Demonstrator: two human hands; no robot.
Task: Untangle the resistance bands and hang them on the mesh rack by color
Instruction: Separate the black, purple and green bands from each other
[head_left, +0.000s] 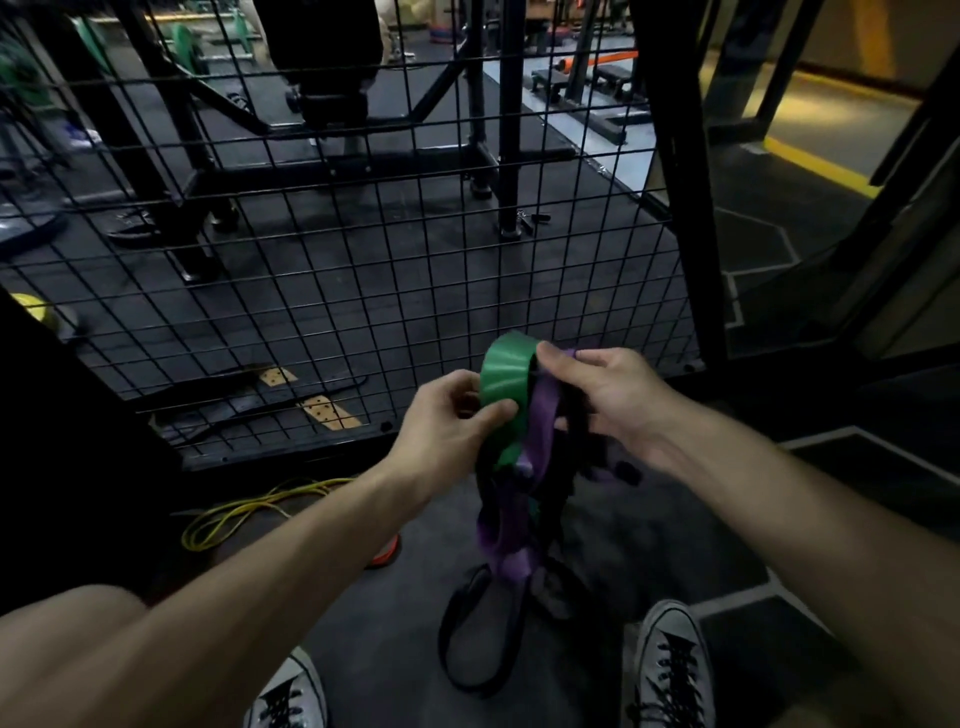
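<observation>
Left hand (447, 415): fingers and thumb curled, pinching the lower edge of the green band (506, 382) where it loops upward. Right hand (605, 392): fingers curled over the top of the bundle, gripping the purple band (543, 415) and a black band (576, 421) together, thumb tip touching the upper edge of the green loop. Both hands are held in front of the mesh rack (332, 249), apart from its wires.

The bands remain tangled. Green, purple and black strands cross each other just below the hands and hang down between the forearms. The purple band twists into a fold lower down. A long black loop (467, 639) trails from the knot toward the floor (384, 623), just beside the right shoe (670, 670); whether it touches the floor cannot be told.

No band hangs on the mesh rack. Its lower frame stands on the floor ahead of the person.

A coiled yellow cord (244, 512) lies on the floor to the left, with an orange object (387, 553) partly hidden by the left forearm. The left shoe (288, 696) shows at the lower edge. Gym frames stand behind the mesh.
</observation>
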